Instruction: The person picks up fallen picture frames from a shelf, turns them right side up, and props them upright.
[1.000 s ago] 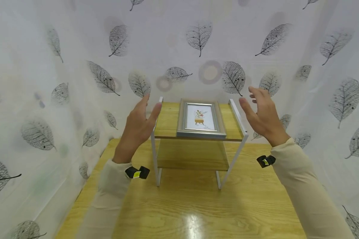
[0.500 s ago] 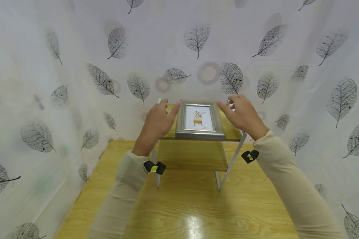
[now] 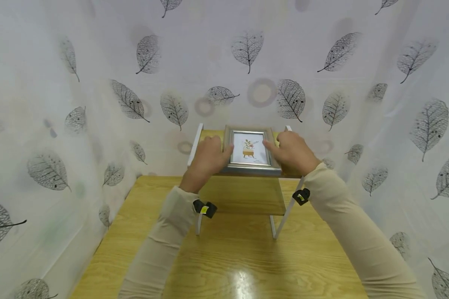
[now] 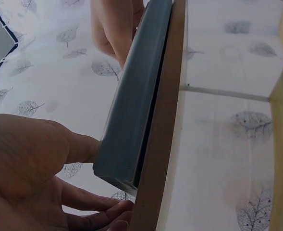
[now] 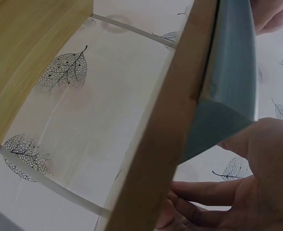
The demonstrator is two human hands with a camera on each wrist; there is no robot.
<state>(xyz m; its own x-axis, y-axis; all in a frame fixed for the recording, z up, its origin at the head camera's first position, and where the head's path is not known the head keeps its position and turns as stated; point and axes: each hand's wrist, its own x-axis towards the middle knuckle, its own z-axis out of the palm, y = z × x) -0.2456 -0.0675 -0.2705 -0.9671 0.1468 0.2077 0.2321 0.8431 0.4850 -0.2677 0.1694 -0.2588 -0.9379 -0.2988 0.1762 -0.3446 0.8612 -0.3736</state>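
Two hands on a silver picture frame, one at each side

From where I stand, the silver-toned picture frame (image 3: 251, 150) lies face up on the upper board (image 3: 211, 133) of a small two-tier stand (image 3: 243, 195), its near edge close to the board's front. The left hand (image 3: 208, 157) holds one long side, the right hand (image 3: 292, 150) the other. Both grips look narrow and matched: each thumb laps over the moulding, the fingers bent down along the outer side. How far the fingertips reach beneath, I can't tell. Holding it from opposite sides probably keeps the weight even, and thumbs on the rim leave most of the botanical print (image 3: 248, 153) uncovered. Lying flat, the frame seems steady enough, with the white metal side rails (image 3: 195, 145) flanking it.

Its long axis, as I judge it, runs away from the person, toward the leaf-patterned curtain (image 3: 217, 54) behind. The drawn planter's legs point to the person, so the print reads right way up from their side. A thin dark line separates frame and board in both wrist views; shadow or slight gap, I can't say.
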